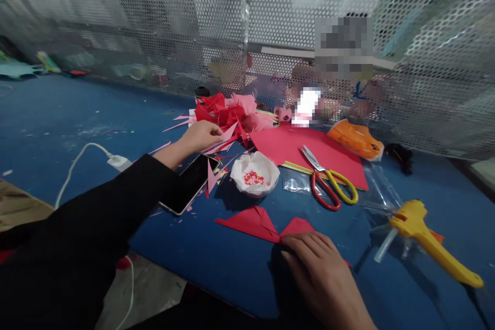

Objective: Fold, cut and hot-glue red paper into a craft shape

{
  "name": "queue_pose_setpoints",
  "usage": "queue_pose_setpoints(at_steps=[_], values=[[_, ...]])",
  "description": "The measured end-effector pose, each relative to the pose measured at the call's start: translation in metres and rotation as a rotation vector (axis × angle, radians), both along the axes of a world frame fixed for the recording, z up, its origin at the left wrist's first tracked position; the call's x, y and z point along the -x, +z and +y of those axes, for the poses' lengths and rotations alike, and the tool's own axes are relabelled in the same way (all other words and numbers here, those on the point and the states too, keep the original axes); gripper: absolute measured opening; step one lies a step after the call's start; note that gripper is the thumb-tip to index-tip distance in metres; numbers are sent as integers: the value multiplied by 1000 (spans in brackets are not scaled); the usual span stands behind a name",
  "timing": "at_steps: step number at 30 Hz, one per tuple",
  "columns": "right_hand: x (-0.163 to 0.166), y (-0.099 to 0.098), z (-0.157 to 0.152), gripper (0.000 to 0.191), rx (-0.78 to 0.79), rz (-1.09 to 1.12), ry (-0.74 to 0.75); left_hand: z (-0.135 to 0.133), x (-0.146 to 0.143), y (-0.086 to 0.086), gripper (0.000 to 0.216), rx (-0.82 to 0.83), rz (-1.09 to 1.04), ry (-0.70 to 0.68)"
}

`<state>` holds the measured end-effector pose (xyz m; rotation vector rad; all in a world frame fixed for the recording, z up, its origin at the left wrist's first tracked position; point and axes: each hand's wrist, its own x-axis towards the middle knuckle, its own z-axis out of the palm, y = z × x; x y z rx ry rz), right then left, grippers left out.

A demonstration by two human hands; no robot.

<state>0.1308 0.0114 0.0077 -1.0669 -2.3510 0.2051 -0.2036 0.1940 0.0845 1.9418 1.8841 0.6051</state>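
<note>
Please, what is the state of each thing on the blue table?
Red-and-yellow-handled metal scissors: blades closed.
Black flat phone: screen dark.
White paper bowl: holds coloured paper bits.
Red paper piece: folded, under right hand.
Left hand: fingers curled, on red and pink paper scraps.

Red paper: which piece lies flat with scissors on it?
The big flat red sheet, beneath the scissors; the folded red piece sits by the right hand.
</note>
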Motion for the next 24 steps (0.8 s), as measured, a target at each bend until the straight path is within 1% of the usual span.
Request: queue_pose_setpoints(at_steps=[3,6,8,9,10,12,15,17,18,20,22,24], values=[[0,3,2,18,-21,21,-14,-23,-8,8,19,-53,-181,15],[0,6,3,17,-16,61,-25,-53,-25,12,29,-53,-337,-6],[0,8,3,16,5,86,-28,-73,-39,13,30,-32,-424,-28],[0,8,3,16,16,97,-34,-81,-46,13,27,0,-546,-26],[-1,7,3,16,25,107,-46,-87,-53,12,22,29,-650,-26],[-3,6,3,17,45,121,-71,-95,-63,9,19,73,-782,-28],[-7,10,11,21,12,107,-136,-98,-72,4,20,86,-849,-22],[-9,20,24,24,-47,4,-247,-98,-74,-1,22,83,-865,-10],[-9,26,34,24,-61,-105,-327,-97,-75,-3,23,83,-873,-4],[-8,38,56,26,6,-435,-533,-97,-75,-8,23,85,-886,7],[-7,45,79,27,37,-516,-666,-96,-74,-12,21,84,-899,17],[-7,44,97,28,75,-564,-769,-96,-73,-16,18,82,-911,27]])
